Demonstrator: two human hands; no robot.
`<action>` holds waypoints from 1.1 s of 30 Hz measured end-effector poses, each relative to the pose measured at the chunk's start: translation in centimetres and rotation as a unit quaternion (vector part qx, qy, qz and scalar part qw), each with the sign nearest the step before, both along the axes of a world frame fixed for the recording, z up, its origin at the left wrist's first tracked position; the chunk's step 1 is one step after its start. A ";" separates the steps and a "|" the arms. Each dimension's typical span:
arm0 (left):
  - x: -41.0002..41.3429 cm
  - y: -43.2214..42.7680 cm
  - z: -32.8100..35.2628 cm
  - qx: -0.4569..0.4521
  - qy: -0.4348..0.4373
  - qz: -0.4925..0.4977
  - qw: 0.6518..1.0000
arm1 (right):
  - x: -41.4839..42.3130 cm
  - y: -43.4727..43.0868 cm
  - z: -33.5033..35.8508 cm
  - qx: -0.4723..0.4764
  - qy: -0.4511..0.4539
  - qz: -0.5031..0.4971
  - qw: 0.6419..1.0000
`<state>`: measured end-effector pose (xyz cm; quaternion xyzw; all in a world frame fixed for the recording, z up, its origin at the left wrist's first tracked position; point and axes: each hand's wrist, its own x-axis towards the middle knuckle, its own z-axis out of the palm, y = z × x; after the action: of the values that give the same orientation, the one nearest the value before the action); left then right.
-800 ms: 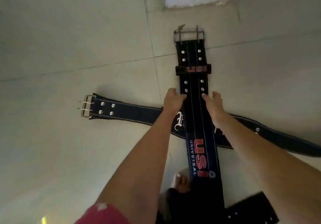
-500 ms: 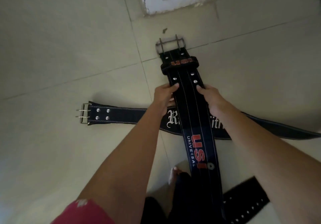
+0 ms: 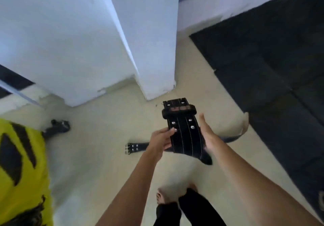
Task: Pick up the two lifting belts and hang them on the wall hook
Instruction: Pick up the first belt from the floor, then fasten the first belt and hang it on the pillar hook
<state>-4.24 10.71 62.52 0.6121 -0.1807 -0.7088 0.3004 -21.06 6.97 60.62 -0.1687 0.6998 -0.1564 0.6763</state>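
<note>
A black lifting belt with white stitching and metal rivets [image 3: 184, 132] is lifted off the floor, buckle end pointing away from me. My left hand [image 3: 162, 139] grips its left edge with the thumb on top. My right hand [image 3: 207, 134] holds the right edge, fingers stretched forward along it. The second black belt [image 3: 135, 146] lies flat on the pale tile floor beneath, its double-prong buckle at the left; its right end [image 3: 235, 137] curls up past my right wrist. No wall hook is visible.
A white pillar [image 3: 152, 41] stands straight ahead, with a white wall [image 3: 52, 41] to its left. Black rubber matting [image 3: 280, 67] covers the floor at the right. Another person in a yellow shirt [image 3: 19, 164] is at the left edge. My bare feet [image 3: 175, 196] show below.
I have stood up and raised the stitched belt off the floor with both hands. The view has lifted, bringing in the pillar, the wall and the matting. The other belt stays on the tiles.
</note>
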 end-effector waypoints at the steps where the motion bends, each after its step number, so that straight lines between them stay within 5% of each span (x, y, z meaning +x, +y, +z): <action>1: -0.5 0.4 3.0 -0.037 0.002 -0.018 0.999 | -0.5 -0.1 3.7 -0.026 -0.034 -0.004 0.999; 11: -6.1 1.9 21.2 -0.263 -0.060 -0.022 0.963 | -6.8 -1.5 26.5 -0.325 -0.070 0.013 0.943; 15: -8.7 2.8 27.4 -0.297 0.100 0.120 0.942 | -8.7 0.6 29.4 -0.410 -0.106 0.003 0.906; 18: -10.4 2.0 32.5 -0.328 -0.057 0.123 0.935 | -8.7 1.7 30.2 -0.456 -0.153 0.048 0.875; 21: -12.2 2.6 35.5 -0.372 -0.168 0.196 0.892 | -7.8 3.4 31.7 -0.476 -0.182 0.040 0.859; 24: -12.8 5.1 34.7 -0.433 -0.176 0.242 0.851 | -7.2 4.4 33.1 -0.467 -0.206 0.010 0.860; 33: -13.7 9.4 34.3 -0.436 -0.175 0.187 0.863 | -6.7 5.8 39.3 -0.519 -0.212 0.025 0.827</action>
<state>-17.94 20.07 96.80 0.5551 -0.4032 -0.3695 0.6267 -27.76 12.79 99.89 -0.4755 0.3500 -0.5114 0.6244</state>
